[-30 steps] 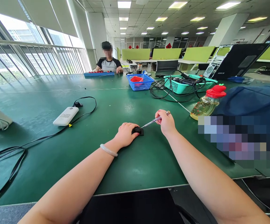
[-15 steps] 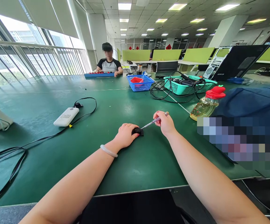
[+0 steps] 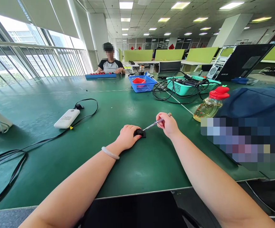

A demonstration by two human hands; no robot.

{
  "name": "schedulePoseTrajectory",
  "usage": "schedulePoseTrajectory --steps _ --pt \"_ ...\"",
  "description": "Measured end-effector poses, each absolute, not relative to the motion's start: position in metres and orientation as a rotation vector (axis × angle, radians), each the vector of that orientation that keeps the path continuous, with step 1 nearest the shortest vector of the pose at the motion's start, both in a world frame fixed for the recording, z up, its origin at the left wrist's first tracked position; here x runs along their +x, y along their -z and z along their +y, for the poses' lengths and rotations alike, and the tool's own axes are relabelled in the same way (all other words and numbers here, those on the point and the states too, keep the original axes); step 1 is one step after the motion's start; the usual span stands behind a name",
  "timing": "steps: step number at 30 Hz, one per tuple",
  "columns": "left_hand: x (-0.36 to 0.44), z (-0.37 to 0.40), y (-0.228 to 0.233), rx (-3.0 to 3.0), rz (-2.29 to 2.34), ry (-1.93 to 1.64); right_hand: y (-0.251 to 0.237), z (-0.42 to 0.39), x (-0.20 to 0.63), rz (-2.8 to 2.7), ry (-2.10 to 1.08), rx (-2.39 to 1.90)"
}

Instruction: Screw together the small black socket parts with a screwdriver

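My left hand (image 3: 127, 137) rests on the green table (image 3: 132, 167) and pins a small black part (image 3: 140, 132) under its fingers. My right hand (image 3: 168, 124) grips a thin screwdriver (image 3: 156, 121) with a clear reddish handle. The metal shaft slants down to the left and its tip touches the top of the black part. A pale bangle sits on my left wrist.
A white power bank (image 3: 67, 118) with a black cable lies to the left. A bottle of yellow liquid with a red cap (image 3: 211, 105) and a dark blue bag (image 3: 253, 107) sit at right. Blue (image 3: 142, 84) and teal (image 3: 189, 87) baskets stand farther back. Another person sits at the far end.
Both hands stay in the same place on the black part; the screwdriver handle shifts only slightly in my right fingers.
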State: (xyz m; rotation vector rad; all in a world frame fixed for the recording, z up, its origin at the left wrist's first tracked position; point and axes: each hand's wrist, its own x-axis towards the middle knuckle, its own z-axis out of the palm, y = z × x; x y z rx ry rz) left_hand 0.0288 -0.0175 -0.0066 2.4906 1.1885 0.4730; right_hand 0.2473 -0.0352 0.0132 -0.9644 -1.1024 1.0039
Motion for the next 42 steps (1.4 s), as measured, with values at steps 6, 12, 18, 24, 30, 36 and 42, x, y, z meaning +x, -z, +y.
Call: schedulePoseTrajectory --steps 6,12,18,24,30,36,42 --pt "0.029 -0.019 0.005 2.484 1.205 -0.440 -0.013 -0.035 0.248 -1.075 -0.995 -0.951" --pt "0.029 -0.020 0.003 2.487 1.220 -0.425 -0.013 -0.035 0.246 -1.108 -1.004 -0.945" --pt "0.029 -0.019 0.004 2.480 1.203 -0.436 -0.015 -0.038 0.247 -1.094 -0.976 -0.939" --pt "0.028 -0.018 0.005 2.490 1.198 -0.464 -0.015 -0.038 0.246 -1.131 -0.968 -0.956" --pt "0.028 -0.018 0.006 2.490 1.206 -0.453 -0.014 -0.037 0.245 -1.139 -0.969 -0.953" --pt "0.029 -0.018 0.007 2.490 1.199 -0.460 -0.007 -0.035 0.243 -1.038 -1.004 -0.916" --pt "0.030 -0.017 0.006 2.480 1.224 -0.451 0.002 -0.030 0.242 -0.941 -1.032 -0.909"
